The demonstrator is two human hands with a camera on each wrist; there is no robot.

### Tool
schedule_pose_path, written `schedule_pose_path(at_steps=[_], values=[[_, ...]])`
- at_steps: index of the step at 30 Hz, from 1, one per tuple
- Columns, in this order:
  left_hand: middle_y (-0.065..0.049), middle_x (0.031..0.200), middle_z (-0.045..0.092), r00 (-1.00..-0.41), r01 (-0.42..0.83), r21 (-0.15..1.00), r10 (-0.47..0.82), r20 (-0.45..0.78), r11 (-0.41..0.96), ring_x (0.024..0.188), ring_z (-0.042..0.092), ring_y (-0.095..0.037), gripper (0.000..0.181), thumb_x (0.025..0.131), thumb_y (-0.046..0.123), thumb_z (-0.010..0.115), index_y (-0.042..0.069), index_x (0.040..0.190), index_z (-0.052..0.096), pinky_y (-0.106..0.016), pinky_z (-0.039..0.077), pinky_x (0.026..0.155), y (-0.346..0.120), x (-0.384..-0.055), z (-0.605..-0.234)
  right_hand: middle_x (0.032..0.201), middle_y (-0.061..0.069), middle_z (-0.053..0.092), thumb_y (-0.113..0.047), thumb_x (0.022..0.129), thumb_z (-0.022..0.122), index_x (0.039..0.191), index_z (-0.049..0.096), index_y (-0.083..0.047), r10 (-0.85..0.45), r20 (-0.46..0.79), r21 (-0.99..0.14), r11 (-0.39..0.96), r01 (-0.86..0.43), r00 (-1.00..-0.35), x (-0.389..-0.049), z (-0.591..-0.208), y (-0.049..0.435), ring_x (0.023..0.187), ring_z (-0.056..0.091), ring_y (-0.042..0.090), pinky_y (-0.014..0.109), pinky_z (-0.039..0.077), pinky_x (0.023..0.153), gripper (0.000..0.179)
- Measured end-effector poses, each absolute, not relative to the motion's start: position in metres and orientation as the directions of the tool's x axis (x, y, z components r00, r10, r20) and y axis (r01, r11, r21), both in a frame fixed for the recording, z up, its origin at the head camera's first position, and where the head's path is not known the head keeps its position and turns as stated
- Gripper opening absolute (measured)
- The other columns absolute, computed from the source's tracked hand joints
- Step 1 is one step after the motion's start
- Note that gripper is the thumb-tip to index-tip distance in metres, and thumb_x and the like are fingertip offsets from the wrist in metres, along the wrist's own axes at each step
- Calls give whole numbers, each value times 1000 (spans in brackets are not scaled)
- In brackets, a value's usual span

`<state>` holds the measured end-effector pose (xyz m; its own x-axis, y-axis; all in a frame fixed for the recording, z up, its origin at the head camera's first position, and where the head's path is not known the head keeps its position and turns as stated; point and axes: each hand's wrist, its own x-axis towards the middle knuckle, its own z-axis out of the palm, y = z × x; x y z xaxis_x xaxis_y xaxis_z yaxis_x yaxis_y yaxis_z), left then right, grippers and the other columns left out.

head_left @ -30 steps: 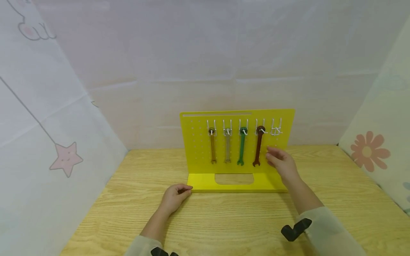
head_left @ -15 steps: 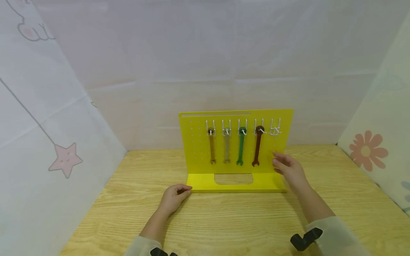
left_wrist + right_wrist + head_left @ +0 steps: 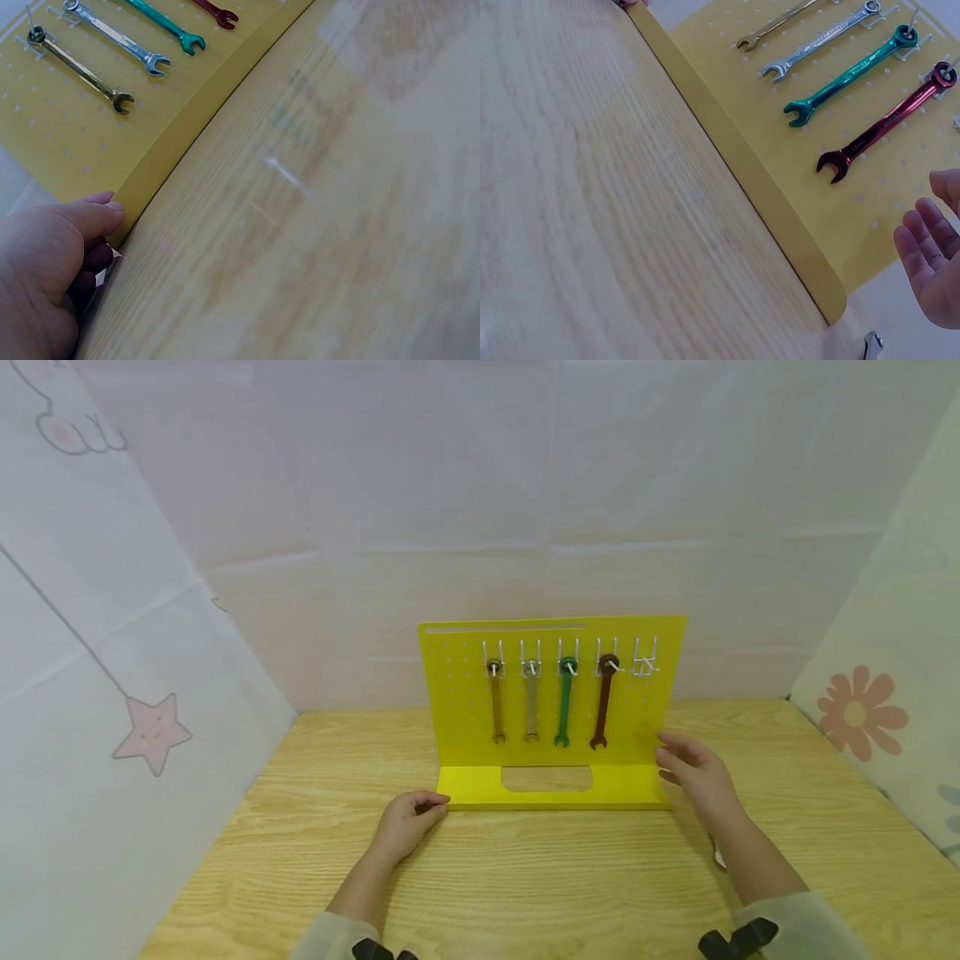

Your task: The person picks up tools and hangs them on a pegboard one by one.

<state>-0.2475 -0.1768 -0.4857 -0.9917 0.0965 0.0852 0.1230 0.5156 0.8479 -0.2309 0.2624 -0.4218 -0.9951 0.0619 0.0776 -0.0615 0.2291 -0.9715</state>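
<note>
A yellow pegboard stand (image 3: 459, 727) stands upright on the table. Four wire hooks bear a gold wrench (image 3: 497, 706), a silver wrench (image 3: 532, 706), a green wrench (image 3: 566, 706) and a dark red wrench (image 3: 603, 710), open ends down. The rightmost hook (image 3: 645, 667) bears nothing. At the base's front left corner, my left hand (image 3: 407, 824) pinches the edge between thumb and fingers. My right hand (image 3: 699, 777) is by the board's right edge, fingers loosely bent, holding nothing. Beyond the base's right end lies a metal tool end (image 3: 872, 345), mostly out of frame; my forearm partly hides it in the head view.
The wood-grain table (image 3: 525, 885) extends around the stand. A pale cloth backdrop (image 3: 450, 527) rises behind it, and printed side panels with a pink star (image 3: 153, 733) and a flower (image 3: 859, 714) flank the table.
My right hand has moved right and down, from beside the red wrench to the board's right edge. A small piece of the metal tool now shows beside my right forearm. My left hand stays put.
</note>
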Motion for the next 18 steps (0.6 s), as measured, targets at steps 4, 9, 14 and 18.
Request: schedule_pose_path(at_steps=[4, 9, 14, 18], values=[[-3, 103, 73, -992, 122, 848, 99, 83, 515, 92, 61, -12, 13, 92, 13, 68, 11, 101, 76, -25, 49, 80, -177, -247, -485, 115, -14, 57, -38, 100, 55, 147, 38, 2, 70, 53, -966, 256, -33, -996, -226, -427, 269, 98, 58, -5, 16, 52, 86, 64], [-2, 103, 73, -993, 115, 849, 93, 78, 517, 92, 61, -11, 13, 92, 13, 68, 11, 101, 76, -26, 49, 80, -177, -248, -486, 111, -18, 58, -39, 99, 56, 146, 39, 2, 81, 34, -968, 251, -12, -996, -220, -432, 276, 96, 57, -7, 15, 52, 85, 64], [-1, 102, 73, -993, 111, 849, 86, 78, 516, 91, 60, -11, 12, 92, 13, 68, 12, 100, 76, -26, 49, 80, -177, -249, -487, 104, -27, 57, -35, 99, 58, 142, 45, -2, 108, 31, -975, 223, -6, -994, -215, -438, 283, 93, 57, -8, 15, 52, 83, 57], [-1, 102, 73, -993, 114, 847, 82, 83, 519, 91, 60, -11, 12, 91, 13, 69, 12, 100, 76, -26, 49, 80, -177, -249, -487, 104, -31, 56, -37, 99, 57, 144, 43, -1, 119, 11, -971, 237, 18, -993, -211, -443, 289, 94, 58, -7, 15, 52, 83, 59]])
